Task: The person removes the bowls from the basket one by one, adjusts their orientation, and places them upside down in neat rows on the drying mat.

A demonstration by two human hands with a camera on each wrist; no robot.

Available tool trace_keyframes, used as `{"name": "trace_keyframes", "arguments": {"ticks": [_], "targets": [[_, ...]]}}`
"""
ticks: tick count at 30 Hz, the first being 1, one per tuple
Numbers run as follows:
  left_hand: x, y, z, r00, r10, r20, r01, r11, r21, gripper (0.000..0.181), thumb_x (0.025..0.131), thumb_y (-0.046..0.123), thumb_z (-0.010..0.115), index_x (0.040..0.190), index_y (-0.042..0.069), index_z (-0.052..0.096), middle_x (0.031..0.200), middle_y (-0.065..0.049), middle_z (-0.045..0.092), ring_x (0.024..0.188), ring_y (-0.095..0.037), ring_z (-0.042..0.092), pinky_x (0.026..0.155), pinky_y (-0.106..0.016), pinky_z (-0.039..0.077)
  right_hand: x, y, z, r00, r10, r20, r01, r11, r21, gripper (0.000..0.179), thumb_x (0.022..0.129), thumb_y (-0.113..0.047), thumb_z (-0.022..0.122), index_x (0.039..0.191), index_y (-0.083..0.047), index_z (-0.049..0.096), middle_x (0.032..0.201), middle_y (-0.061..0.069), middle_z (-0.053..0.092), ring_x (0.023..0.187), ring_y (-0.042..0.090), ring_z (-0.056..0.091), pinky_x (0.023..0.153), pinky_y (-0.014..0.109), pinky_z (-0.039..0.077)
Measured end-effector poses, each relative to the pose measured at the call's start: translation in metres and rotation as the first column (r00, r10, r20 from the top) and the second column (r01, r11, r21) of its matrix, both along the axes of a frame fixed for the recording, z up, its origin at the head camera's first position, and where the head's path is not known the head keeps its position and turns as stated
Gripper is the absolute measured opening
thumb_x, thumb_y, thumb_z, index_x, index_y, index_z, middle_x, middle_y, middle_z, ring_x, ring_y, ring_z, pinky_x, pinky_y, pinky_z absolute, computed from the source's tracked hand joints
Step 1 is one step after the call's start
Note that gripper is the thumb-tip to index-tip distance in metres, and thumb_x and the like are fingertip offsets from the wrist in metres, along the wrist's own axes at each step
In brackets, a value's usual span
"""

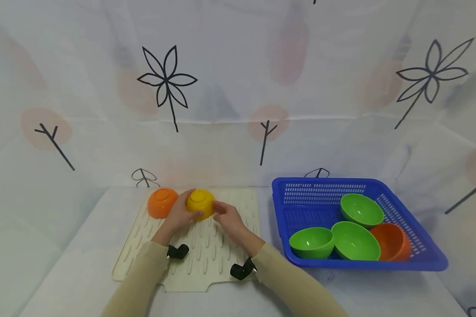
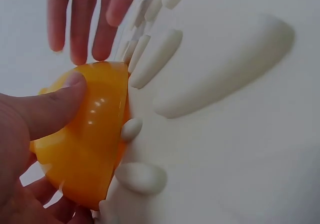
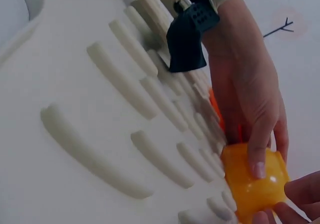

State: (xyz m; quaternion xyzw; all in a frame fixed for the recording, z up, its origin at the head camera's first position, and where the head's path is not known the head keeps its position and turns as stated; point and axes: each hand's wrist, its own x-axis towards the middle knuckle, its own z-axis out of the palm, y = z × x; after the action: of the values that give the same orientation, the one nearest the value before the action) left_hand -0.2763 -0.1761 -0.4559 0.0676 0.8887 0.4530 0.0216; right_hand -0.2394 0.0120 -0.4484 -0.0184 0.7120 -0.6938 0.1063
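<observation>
An upside-down yellow bowl (image 1: 200, 201) rests on the cream ridged drying mat (image 1: 188, 279). My left hand (image 1: 178, 215) grips it from the left, with the thumb across its near side and the other fingers behind, as the left wrist view shows. On the bowl's right side is my right hand (image 1: 231, 221), its fingers extended close to the wall; whether they touch it I cannot tell. Just left of my left hand, an orange bowl (image 1: 160, 204) lies upside down on the mat.
Right of the mat stands a blue plastic basket (image 1: 365, 264). Inside it are three green bowls (image 1: 356, 242) and an orange bowl (image 1: 392, 242). A white patterned cloth (image 1: 230, 88) hangs behind the table.
</observation>
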Motion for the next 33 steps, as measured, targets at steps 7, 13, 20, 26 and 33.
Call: {"name": "trace_keyframes", "arguments": {"ticks": [7, 13, 20, 26, 33], "targets": [[-0.002, 0.001, -0.003, 1.0, -0.003, -0.009, 0.003, 1.0, -0.031, 0.082, 0.087, 0.019, 0.079, 0.154, 0.01, 0.032, 0.155, -0.016, 0.036, 0.139, -0.036, 0.037, 0.116, -0.056, 0.024, 0.028, -0.001, 0.021, 0.997, 0.074, -0.006, -0.075, 0.997, -0.027, 0.046, 0.095, 0.009, 0.052, 0.14, 0.001, 0.053, 0.141, 0.015, 0.056, 0.133, 0.03, 0.049, 0.109, 0.045, 0.041], [0.001, 0.001, -0.003, 1.0, 0.018, -0.003, -0.018, 0.999, -0.038, 0.083, 0.086, 0.019, 0.08, 0.154, 0.011, 0.033, 0.155, -0.016, 0.037, 0.138, -0.036, 0.037, 0.116, -0.057, 0.024, 0.053, 0.01, 0.04, 0.987, 0.155, -0.042, -0.157, 0.986, -0.049, 0.042, 0.098, 0.005, 0.052, 0.139, -0.002, 0.056, 0.139, 0.014, 0.058, 0.131, 0.028, 0.051, 0.109, 0.044, 0.04], [0.0, -0.001, -0.005, 1.0, 0.023, 0.001, -0.023, 0.999, -0.04, 0.085, 0.085, 0.022, 0.081, 0.154, 0.01, 0.032, 0.154, -0.016, 0.038, 0.137, -0.035, 0.039, 0.116, -0.056, 0.025, 0.079, 0.041, 0.072, 0.966, 0.251, -0.063, -0.256, 0.962, -0.093, 0.041, 0.1, 0.0, 0.051, 0.14, -0.003, 0.054, 0.14, 0.012, 0.057, 0.133, 0.029, 0.05, 0.111, 0.044, 0.038], [0.0, 0.0, -0.003, 1.0, 0.015, 0.006, -0.015, 0.999, -0.036, 0.085, 0.085, 0.02, 0.081, 0.154, 0.011, 0.032, 0.153, -0.015, 0.038, 0.136, -0.035, 0.04, 0.116, -0.056, 0.026, 0.092, 0.072, 0.096, 0.95, 0.31, -0.043, -0.313, 0.943, -0.114, 0.043, 0.099, -0.005, 0.054, 0.143, -0.005, 0.051, 0.143, 0.011, 0.053, 0.133, 0.027, 0.049, 0.11, 0.04, 0.039], [0.003, 0.0, -0.004, 1.0, 0.013, 0.021, -0.012, 0.999, -0.044, 0.086, 0.085, 0.019, 0.081, 0.154, 0.011, 0.031, 0.154, -0.015, 0.036, 0.137, -0.036, 0.038, 0.115, -0.057, 0.026, 0.097, 0.119, 0.115, 0.959, 0.275, -0.07, -0.274, 0.962, 0.021, 0.044, 0.099, -0.013, 0.061, 0.142, -0.01, 0.054, 0.142, 0.007, 0.055, 0.131, 0.023, 0.052, 0.112, 0.045, 0.037]]}}
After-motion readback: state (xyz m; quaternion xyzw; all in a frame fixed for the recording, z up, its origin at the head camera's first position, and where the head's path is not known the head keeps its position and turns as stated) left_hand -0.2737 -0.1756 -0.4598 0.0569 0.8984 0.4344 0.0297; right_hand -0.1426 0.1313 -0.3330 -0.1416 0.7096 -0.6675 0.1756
